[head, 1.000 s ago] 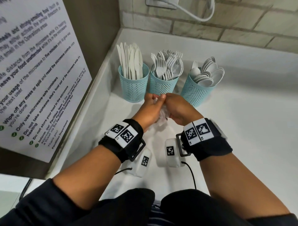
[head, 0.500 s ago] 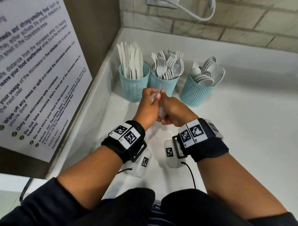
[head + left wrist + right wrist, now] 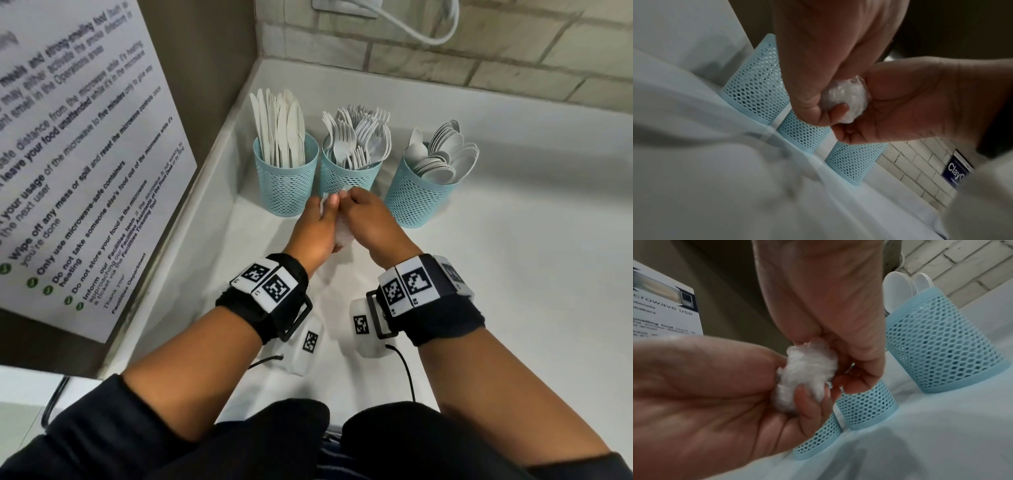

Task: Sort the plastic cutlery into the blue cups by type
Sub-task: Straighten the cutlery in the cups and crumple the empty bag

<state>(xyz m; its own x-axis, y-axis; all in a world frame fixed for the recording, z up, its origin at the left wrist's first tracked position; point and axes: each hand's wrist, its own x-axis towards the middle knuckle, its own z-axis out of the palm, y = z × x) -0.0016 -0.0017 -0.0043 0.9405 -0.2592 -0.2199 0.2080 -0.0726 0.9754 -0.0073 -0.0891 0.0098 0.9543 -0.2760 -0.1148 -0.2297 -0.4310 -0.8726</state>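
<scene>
Two hands: left hand (image 3: 317,233) and right hand (image 3: 370,222) meet just in front of the middle cup, above the white surface (image 3: 513,274).
Fingers: both sets are curled and clamped on one crumpled wad of clear plastic wrap (image 3: 807,374); a fingertip of the left hand (image 3: 803,392) presses into its underside.
Wad: squeezed between the two palms, clear of the surface, near the cups but not touching them.
Cutlery: all that shows stands handle-down in the cups; none is visible in the hands.
Left cup (image 3: 286,185): blue mesh, packed with white plastic knives (image 3: 279,130), blades up.
Middle cup (image 3: 342,178): blue mesh, full of white plastic forks (image 3: 359,140), tines up; its lower front is hidden behind the fingers.
Right cup (image 3: 416,202): blue mesh, holding white plastic spoons (image 3: 445,154), bowls fanned toward the right.
Row: the three cups stand side by side with narrow gaps between them, in the corner by the brick wall (image 3: 479,51).
Notice (image 3: 78,154): white sheet on the left panel with green ticks; readable lines include "Wipe off any mess or spill", "Only use microwave-safe containers", "Facilities Department".
Small sign (image 3: 957,170): dark blue, on the brick wall, letters "Clay" legible.
Wristbands (image 3: 267,291): black, with square black-and-white marker tags.
</scene>
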